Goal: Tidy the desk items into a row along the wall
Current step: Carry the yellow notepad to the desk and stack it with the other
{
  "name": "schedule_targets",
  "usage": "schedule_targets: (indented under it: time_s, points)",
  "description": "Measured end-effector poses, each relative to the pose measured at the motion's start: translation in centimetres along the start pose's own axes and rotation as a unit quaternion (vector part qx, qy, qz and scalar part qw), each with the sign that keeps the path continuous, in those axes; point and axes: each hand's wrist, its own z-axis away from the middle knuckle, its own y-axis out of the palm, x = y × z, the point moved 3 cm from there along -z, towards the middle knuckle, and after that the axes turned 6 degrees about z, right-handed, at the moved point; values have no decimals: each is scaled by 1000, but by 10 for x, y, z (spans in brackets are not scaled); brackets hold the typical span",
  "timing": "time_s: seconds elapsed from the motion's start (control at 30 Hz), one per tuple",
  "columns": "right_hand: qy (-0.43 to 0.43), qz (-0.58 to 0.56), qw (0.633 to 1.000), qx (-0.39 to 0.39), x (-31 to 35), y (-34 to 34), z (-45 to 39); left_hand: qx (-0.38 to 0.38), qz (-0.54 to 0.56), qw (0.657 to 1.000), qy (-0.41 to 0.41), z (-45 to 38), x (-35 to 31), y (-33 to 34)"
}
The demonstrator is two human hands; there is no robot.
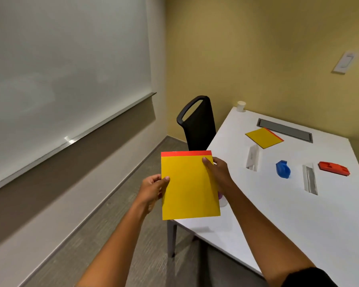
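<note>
whiteboard (66, 65) on wall | left hand (151, 189) fingers pinch yellow notepad (189, 187) left edge | right hand (218, 172) fingers pinch its right edge, held above tabletop (298, 214) corner | second yellow notepad (264, 137), blue tape dispenser (282, 169), red tray (334, 168) lie right of the fingers

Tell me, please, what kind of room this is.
Probably a small meeting room in an office. A large whiteboard covers one wall, a white table has a cable hatch set into its top, and a black chair stands at its end.
</note>
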Motion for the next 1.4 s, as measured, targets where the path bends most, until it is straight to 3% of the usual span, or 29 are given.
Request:
schedule_targets:
  time_s: [0.27,0.57,0.97,1.17,1.4]
  points:
    - [13,-37,995,93,29,126,-46,-101,44,994,12,-33,-14,-111]
    - [87,-115,982,121,41,228,-177,-132,31,991,-4,-160,-75,-205]
    - [135,-115,974,142,61,274,-327,-143,24,989,20,-332,-174,-231]
    - [137,-86,982,94,73,283,-406,-119,9,993,20,-447,-211,-234]
    - [132,-95,987,-20,110,277,-514,-12,-77,996,39,-590,-277,-215]
